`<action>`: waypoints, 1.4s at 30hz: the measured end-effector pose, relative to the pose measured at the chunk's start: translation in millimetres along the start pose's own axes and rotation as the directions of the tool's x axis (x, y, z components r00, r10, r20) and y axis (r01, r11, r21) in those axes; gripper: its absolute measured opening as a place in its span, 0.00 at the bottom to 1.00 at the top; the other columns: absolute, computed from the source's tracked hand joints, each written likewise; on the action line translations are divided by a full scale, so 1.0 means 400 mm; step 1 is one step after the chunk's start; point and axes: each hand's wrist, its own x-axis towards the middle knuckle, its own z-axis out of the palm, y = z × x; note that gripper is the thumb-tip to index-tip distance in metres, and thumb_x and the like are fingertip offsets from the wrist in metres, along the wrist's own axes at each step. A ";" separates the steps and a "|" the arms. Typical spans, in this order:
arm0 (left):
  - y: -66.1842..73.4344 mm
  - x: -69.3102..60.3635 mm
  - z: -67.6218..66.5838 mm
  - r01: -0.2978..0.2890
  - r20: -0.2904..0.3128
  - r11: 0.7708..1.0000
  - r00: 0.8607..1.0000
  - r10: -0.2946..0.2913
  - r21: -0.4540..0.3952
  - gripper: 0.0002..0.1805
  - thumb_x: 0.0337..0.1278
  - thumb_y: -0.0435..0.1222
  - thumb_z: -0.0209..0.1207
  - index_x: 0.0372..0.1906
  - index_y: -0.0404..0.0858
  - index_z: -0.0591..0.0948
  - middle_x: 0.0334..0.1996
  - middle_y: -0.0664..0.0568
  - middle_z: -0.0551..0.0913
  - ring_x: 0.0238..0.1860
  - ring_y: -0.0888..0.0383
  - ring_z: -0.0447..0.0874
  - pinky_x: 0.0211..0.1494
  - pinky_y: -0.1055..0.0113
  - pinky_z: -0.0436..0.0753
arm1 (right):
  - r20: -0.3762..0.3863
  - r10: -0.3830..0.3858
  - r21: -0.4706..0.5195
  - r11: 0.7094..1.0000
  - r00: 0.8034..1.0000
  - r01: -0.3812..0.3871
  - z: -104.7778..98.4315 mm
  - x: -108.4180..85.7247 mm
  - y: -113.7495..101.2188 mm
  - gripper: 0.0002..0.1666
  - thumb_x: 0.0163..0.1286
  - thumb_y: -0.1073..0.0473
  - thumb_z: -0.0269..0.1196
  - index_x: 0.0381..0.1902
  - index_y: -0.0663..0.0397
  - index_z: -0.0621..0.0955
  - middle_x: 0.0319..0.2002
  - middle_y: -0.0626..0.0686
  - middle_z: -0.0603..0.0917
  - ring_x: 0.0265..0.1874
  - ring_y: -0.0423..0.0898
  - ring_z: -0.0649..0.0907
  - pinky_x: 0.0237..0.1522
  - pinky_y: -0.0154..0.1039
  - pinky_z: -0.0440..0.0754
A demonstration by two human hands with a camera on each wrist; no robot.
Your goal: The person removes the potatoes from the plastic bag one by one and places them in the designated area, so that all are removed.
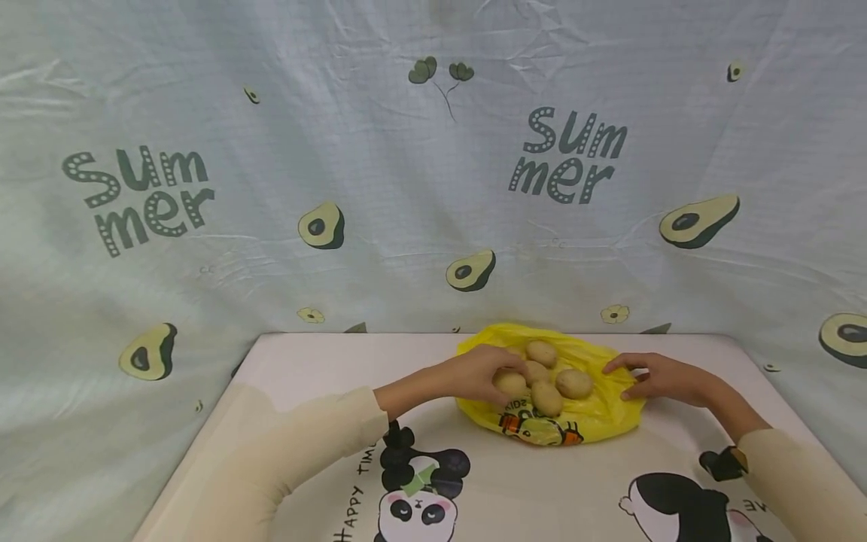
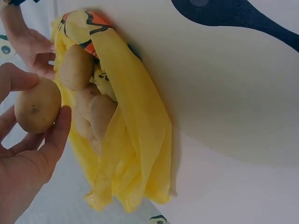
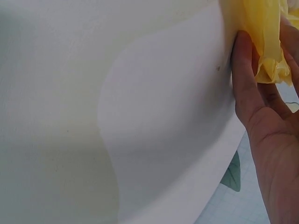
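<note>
A yellow plastic bag point(image 1: 596, 430) lies spread on the table, with several potatoes point(image 1: 574, 383) in its opening. My left hand point(image 1: 484, 374) pinches one potato point(image 2: 38, 105) between thumb and fingertips at the bag's left side. In the left wrist view, the other potatoes point(image 2: 77, 67) sit among the bag's folds beside that hand. At the bag's right edge is my right hand point(image 1: 667, 378), its thumb and fingers on either side of the crumpled plastic point(image 3: 268, 42). The fingertips of this hand are partly hidden by the bag.
The pale table point(image 1: 542, 489) carries printed panda point(image 1: 418, 512) and cartoon figures. Behind its far edge hangs a light curtain point(image 1: 406, 165) with avocado prints and lettering.
</note>
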 end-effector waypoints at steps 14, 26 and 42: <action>-0.031 -0.077 -0.020 0.076 -0.123 0.985 0.988 -0.095 -0.157 0.24 0.61 0.31 0.64 0.63 0.45 0.83 0.62 0.56 0.82 0.63 0.61 0.76 0.63 0.68 0.76 | -0.002 0.018 0.004 1.000 1.000 -0.018 0.001 -0.004 -0.007 0.29 0.68 0.54 0.69 0.65 0.54 0.77 0.73 0.71 0.63 0.70 0.72 0.63 0.65 0.67 0.69; -0.047 -0.157 -0.034 0.031 -0.275 0.944 0.953 -0.127 -0.327 0.15 0.63 0.37 0.68 0.54 0.42 0.87 0.51 0.54 0.86 0.37 0.59 0.82 0.43 0.62 0.86 | 0.016 0.025 0.031 0.999 1.000 -0.026 -0.005 -0.005 -0.006 0.31 0.68 0.56 0.69 0.67 0.55 0.76 0.74 0.73 0.59 0.70 0.72 0.63 0.64 0.63 0.73; -0.032 -0.243 -0.059 0.171 -0.387 0.899 0.858 -0.337 -0.404 0.18 0.60 0.39 0.71 0.55 0.46 0.85 0.54 0.50 0.83 0.36 0.55 0.83 0.39 0.65 0.86 | -0.027 0.016 -0.042 0.999 1.000 -0.017 -0.002 -0.011 -0.022 0.28 0.67 0.54 0.69 0.64 0.50 0.78 0.73 0.70 0.64 0.63 0.62 0.71 0.62 0.62 0.75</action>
